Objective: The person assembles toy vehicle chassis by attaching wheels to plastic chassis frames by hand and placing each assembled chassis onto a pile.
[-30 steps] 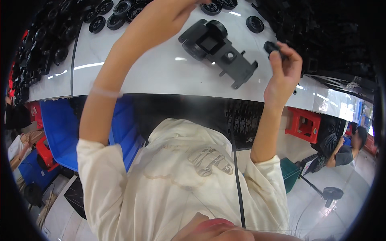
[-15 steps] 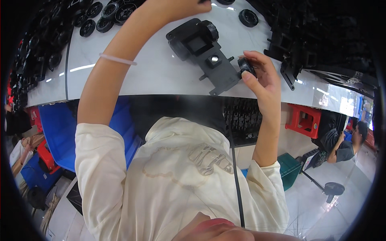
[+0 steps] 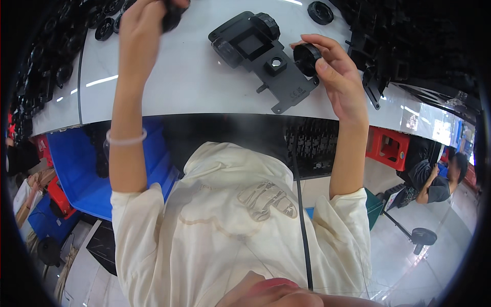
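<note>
A dark grey plastic toy vehicle chassis (image 3: 291, 84) lies tilted on the white table, with a square opening and a small raised block in its middle. A black wheel (image 3: 265, 26) sits at its far right corner. My right hand (image 3: 340, 77) is beside the chassis, thumb and fingers closed on another black wheel (image 3: 307, 57) close to its right edge. At the upper left, my left hand (image 3: 140, 33) is closed on a round black part that looks like a wheel (image 3: 174, 16), partly cut off by the picture's top edge and blurred.
Loose black wheels (image 3: 104, 29) lie at the far left, beside a heap of black parts (image 3: 48, 56). A single wheel (image 3: 320, 13) rests beyond my right hand. More black parts (image 3: 378, 56) crowd the right side. A blue bin (image 3: 76, 174) stands below the table's left front edge.
My left hand has swung left, away from above the chassis, and now shows a round black part in it. My right hand has moved slightly farther away with its wheel. The chassis has turned a little.
</note>
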Demonstrator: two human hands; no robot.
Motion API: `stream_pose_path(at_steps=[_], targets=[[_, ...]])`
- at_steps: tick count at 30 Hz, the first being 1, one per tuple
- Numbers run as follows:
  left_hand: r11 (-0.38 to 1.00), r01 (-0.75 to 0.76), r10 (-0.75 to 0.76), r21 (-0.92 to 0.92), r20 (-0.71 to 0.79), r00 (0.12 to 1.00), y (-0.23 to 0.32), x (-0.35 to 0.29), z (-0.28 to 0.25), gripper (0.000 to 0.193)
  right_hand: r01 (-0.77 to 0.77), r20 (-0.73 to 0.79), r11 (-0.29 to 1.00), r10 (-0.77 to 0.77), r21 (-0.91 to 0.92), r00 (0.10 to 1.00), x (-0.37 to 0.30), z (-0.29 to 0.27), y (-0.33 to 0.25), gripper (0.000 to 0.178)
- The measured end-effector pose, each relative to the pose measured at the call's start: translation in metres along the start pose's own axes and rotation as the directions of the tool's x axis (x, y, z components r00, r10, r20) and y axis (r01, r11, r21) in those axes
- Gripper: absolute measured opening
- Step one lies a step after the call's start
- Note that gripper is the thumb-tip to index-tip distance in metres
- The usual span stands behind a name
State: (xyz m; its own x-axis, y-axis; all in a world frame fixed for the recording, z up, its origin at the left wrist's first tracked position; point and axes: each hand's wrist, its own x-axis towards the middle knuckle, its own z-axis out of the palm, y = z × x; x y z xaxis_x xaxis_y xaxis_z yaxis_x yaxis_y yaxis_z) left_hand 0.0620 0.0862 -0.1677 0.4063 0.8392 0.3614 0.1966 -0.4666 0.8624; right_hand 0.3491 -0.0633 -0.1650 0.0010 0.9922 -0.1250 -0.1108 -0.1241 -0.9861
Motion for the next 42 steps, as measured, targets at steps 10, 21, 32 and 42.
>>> stream_pose_path(at_steps=[10,21,32,42], targets=[[0.692,0.327,-0.408,-0.644,0.024,0.913,0.056,-0.097,0.06,0.023,0.007,0.087,1.0,-0.005,-0.014,0.996,0.0,0.011,0.003,0.046],[0.794,0.24,-0.383,-0.558,-0.152,0.911,0.046,-0.084,0.086,0.034,0.095,0.091,0.995,-0.095,0.008,0.991,-0.007,0.036,0.01,0.045],[0.941,0.247,-0.302,-0.233,-0.24,0.923,0.046,-0.082,0.084,0.045,0.12,0.063,0.993,-0.119,-0.016,0.991,-0.008,0.034,0.014,0.045],[0.981,0.108,-0.125,-0.158,-0.096,0.988,0.038,-0.072,0.075,0.065,0.103,0.082,0.994,-0.1,-0.042,0.992,-0.005,0.043,0.01,0.057]])
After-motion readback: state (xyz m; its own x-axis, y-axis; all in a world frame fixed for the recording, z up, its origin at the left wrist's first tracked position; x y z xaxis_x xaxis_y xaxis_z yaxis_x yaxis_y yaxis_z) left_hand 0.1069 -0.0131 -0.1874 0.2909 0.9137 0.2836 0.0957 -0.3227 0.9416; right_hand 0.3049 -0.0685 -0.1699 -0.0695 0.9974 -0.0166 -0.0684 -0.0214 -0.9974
